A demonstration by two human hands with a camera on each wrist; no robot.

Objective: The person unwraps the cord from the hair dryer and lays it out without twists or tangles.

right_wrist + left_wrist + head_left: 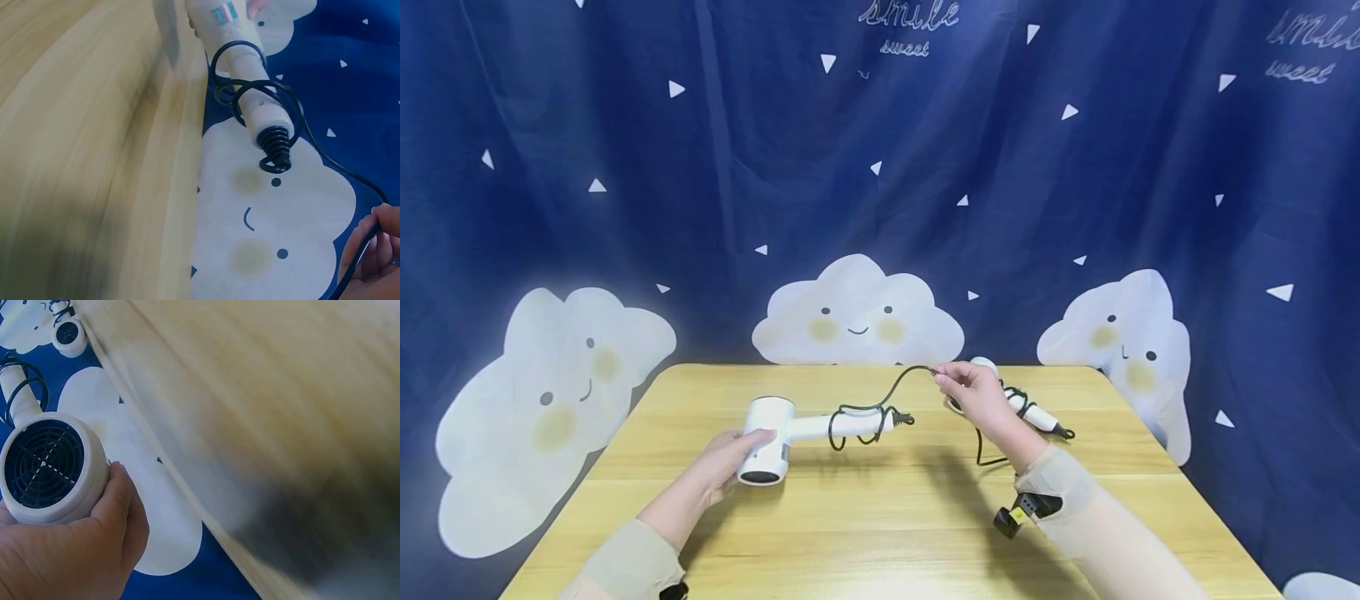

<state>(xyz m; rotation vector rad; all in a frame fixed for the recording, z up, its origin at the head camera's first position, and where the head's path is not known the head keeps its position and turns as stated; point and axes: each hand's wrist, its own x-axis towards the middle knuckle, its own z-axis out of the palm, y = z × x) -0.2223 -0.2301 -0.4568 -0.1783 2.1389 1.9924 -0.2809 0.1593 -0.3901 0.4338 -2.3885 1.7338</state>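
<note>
A white hair dryer (769, 427) is gripped around its barrel by my left hand (724, 462), and its handle points right. Its dark round grille (44, 464) faces the left wrist camera. Black cord (300, 115) loops loosely around the handle and runs from there to my right hand (976, 398). The thumb and fingers of that hand pinch the cord. Beyond the pinch, more cord seems to hang down toward the table behind the right wrist. A second white hair dryer (1036, 416), its handle also wrapped in black cord, lies behind my right hand, which partly hides it.
The wooden table (850, 533) reaches back to a dark blue curtain (880, 167) printed with white clouds and triangles. A small black device (1026, 510) is strapped to my right wrist.
</note>
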